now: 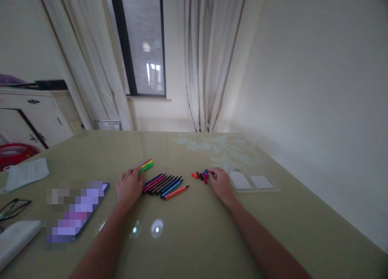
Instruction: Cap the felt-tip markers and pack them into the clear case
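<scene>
My left hand [130, 186] rests on the table with its fingers curled down, and their tips are mostly hidden. Right by its fingers are a few bright green, yellow and pink felt-tip pens [146, 166], partly covered by the hand. Beside the thumb lies a slanting row of uncapped dark felt-tip pens [160, 184], black tips pointing away to the right. An orange felt-tip pen [176, 193] is nearest to me in that row. My right hand [220, 182] has its fingertips pinched at a small pile of coloured pen caps [203, 176], on what looks like a dark pen cap.
Right of my right hand lies a clear plastic case [254, 181] with white panels. On the left are a phone [81, 210], glasses [14, 208], a white box-like object [18, 240] and a pale sheet [27, 174]. A wall borders the table's right side.
</scene>
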`<state>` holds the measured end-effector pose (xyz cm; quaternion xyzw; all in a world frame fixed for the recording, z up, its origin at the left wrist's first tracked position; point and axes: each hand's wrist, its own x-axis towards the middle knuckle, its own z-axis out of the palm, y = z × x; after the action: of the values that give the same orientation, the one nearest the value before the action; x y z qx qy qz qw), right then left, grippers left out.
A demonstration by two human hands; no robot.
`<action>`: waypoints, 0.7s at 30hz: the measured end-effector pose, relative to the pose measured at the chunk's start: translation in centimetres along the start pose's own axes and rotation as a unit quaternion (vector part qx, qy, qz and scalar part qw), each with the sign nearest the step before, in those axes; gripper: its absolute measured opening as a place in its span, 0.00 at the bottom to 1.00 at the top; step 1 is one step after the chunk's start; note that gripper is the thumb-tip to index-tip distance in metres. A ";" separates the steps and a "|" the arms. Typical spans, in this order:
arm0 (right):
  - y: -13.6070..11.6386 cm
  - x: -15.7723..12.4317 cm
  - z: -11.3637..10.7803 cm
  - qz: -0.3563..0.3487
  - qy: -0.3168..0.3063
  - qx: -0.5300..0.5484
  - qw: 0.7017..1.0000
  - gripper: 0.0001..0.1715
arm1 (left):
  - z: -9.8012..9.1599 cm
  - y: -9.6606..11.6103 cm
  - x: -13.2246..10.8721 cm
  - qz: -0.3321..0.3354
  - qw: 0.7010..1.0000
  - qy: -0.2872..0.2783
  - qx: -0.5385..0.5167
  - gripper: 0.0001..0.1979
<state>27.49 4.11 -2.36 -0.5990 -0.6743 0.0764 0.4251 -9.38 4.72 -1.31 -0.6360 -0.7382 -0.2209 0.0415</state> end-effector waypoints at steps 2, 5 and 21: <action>-0.1 0.0 -0.1 -0.013 0.010 -0.006 1.000 0.13 | -0.5 0.0 -0.3 -0.008 1.000 -0.006 0.018 0.23; -0.9 0.0 -0.5 -0.032 0.028 -0.002 0.999 0.12 | -0.9 -0.1 -0.4 -0.013 0.999 -0.020 0.024 0.20; -8.9 -4.2 0.4 -0.075 -0.105 0.252 0.959 0.14 | -1.7 9.3 -6.4 0.374 0.921 0.005 -0.111 0.13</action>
<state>20.26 -1.77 0.84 -0.4085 -0.7175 0.2740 0.4932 0.39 -0.94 0.60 -0.8653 -0.4169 -0.2730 0.0540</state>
